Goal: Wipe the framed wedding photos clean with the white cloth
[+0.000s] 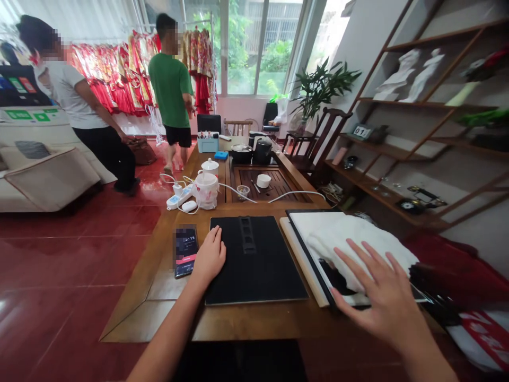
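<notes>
My left hand (209, 257) rests flat on the left edge of a black rectangular mat (258, 265) lying on the wooden table (167, 286), fingers loosely together and holding nothing. A phone (185, 251) with a lit screen lies just left of that hand. My right hand (379, 297) is spread open, palm down, over a white cloth (358, 241) that lies on a white board with a dark rim (314, 220). The fingertips touch the cloth's near edge.
Farther along the table stand a white teapot (206, 189), a power strip (178, 198) with white cables, a tea tray (274, 183) with a cup and black kettles (262, 150). Two people stand at the back left by red garments. Wooden shelves (417, 143) line the right wall.
</notes>
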Available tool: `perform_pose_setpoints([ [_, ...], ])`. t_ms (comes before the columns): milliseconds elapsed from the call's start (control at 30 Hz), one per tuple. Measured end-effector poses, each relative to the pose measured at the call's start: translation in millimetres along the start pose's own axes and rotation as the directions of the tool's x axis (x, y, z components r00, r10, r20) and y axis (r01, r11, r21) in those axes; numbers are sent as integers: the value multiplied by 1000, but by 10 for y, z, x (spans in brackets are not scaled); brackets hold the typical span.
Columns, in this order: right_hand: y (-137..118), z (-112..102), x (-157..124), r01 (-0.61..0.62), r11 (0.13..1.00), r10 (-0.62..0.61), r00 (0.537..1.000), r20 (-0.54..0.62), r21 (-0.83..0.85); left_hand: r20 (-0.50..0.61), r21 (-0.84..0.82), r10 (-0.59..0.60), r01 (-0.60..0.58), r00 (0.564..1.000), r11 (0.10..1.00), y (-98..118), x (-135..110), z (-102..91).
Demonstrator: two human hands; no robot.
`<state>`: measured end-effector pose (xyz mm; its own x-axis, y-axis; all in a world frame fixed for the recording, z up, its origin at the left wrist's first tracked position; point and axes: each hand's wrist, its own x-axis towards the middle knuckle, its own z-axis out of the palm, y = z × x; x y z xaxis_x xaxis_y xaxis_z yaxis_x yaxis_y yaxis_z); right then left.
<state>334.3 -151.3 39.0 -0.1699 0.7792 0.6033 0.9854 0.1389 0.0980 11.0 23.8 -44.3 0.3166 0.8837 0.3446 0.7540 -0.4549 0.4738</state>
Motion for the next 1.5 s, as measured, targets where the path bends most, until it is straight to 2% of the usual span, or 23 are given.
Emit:
perform_pose_setpoints([
  [67,-308,-4,-26,134,990,-133,991,-26,36,6,18,20,-20,1000,1000,48,-34,-51],
  [133,-610,78,-78,251,963,-259,963,78,93,24,24,35,-35,999,999,111,-120,-113],
  [200,-837,223,-142,238,964,-257,948,190,120,45,23,48,-49,998,999,172,-267,-175],
  [267,-948,388,-205,172,977,-199,949,245,126,70,17,44,-45,997,999,216,-461,-230],
  [433,-873,670,-293,17,988,-62,954,294,153,120,4,-102,102,988,995,235,-932,-328],
  [567,-808,722,-242,3,985,-57,950,306,175,175,-30,-116,124,978,992,229,-1087,-370],
  [767,-790,785,-143,131,978,-175,935,307,160,165,-69,-74,86,983,994,241,-1077,-337],
  [1033,-780,906,-173,237,968,-250,924,290,81,136,-143,-76,96,988,985,196,-1104,-277],
  [1300,-790,801,-121,202,970,-233,932,276,135,94,-201,-87,104,992,974,188,-1142,-239],
  [1500,-801,727,-29,205,975,-221,930,293,86,68,-213,-118,130,991,969,269,-1107,-302],
])
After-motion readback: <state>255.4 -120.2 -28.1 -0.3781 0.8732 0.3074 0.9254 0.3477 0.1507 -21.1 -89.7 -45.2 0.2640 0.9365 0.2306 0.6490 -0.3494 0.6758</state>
